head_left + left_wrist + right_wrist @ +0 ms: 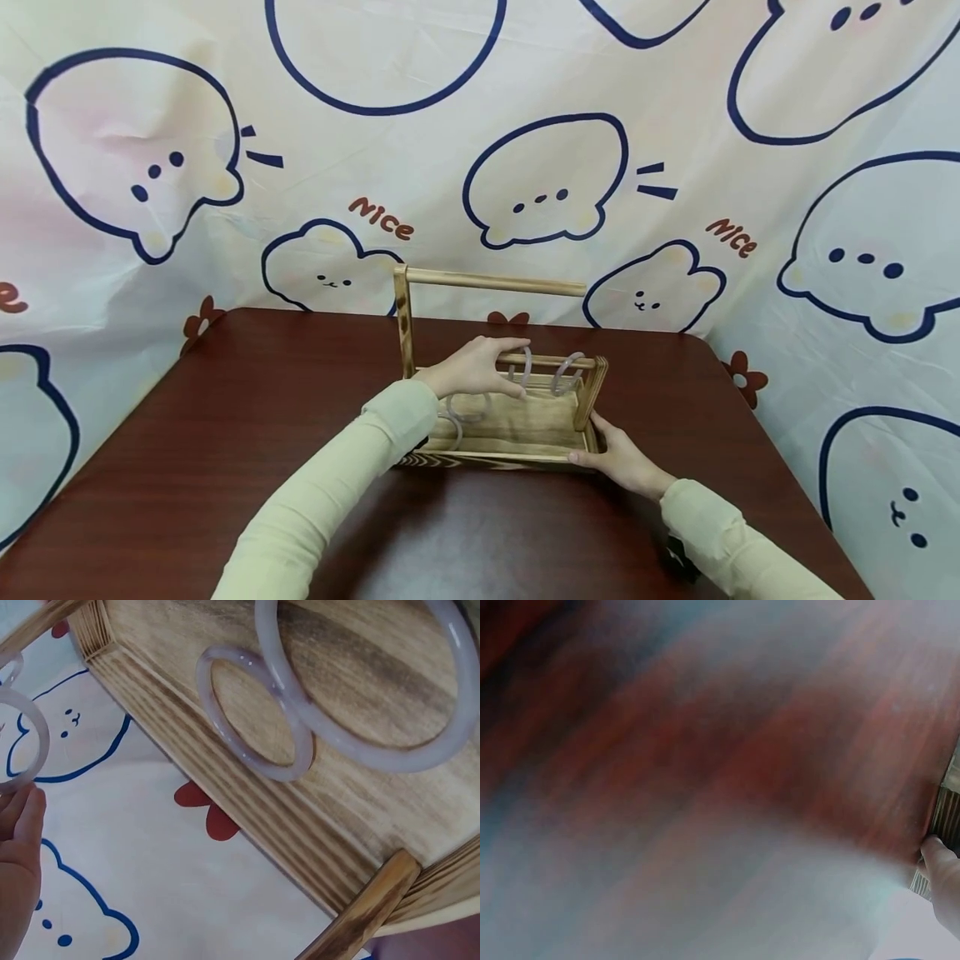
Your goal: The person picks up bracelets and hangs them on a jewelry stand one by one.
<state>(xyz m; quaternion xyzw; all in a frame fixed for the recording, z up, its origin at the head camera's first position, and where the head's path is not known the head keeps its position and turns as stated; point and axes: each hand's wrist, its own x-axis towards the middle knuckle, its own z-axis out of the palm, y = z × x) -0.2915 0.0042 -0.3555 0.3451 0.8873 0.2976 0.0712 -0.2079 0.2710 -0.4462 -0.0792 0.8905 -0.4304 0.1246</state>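
A wooden bangle stand (525,427) with a tray base stands toward the back of the table. My left hand (474,367) reaches over it and holds a pale translucent bangle (527,367) between thumb and fingers, at the lower rod (545,361). Further right, another bangle (567,373) hangs on that rod. Two more lie in the tray, a small bangle (255,712) and one that looks larger up close (367,754). My right hand (628,460) grips the tray's right end, thumb at the front; in the right wrist view only part of this hand (945,881) shows.
The stand's upper rod (495,282) rises on a tall left post (405,325), its right end free. A short post (590,396) carries the lower rod. Behind the dark red-brown table (300,375) hangs a printed cloth (420,167).
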